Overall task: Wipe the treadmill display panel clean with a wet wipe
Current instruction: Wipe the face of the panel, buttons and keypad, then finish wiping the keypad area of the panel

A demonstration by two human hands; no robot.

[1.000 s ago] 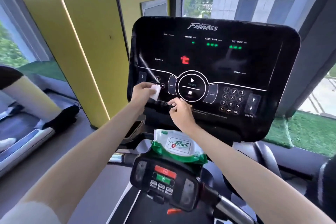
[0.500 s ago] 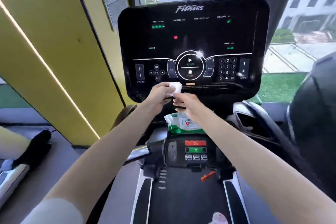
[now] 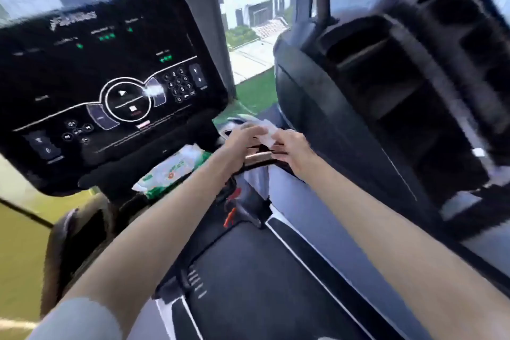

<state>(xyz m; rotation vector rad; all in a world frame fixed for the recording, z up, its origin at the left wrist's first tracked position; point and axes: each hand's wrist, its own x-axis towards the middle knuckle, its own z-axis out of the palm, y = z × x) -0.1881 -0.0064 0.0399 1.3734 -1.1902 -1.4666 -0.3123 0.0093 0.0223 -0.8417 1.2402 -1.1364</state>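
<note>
Windowed gym bay, motion-blurred. Display panel [image 3: 82,72]: 10 o'clock, lit. Wet wipe [image 3: 266,134]: centre, clear of the panel, grasped by left hand [image 3: 242,141] and right hand [image 3: 292,149] together. Wipe pack [image 3: 171,171]: 8 o'clock of the hands.

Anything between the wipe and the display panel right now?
Nothing visible. The left hand and right hand hold the wipe just right of the panel, near its lower right corner, with open space between. The pack lies under the panel's bottom edge, below that path.
</note>
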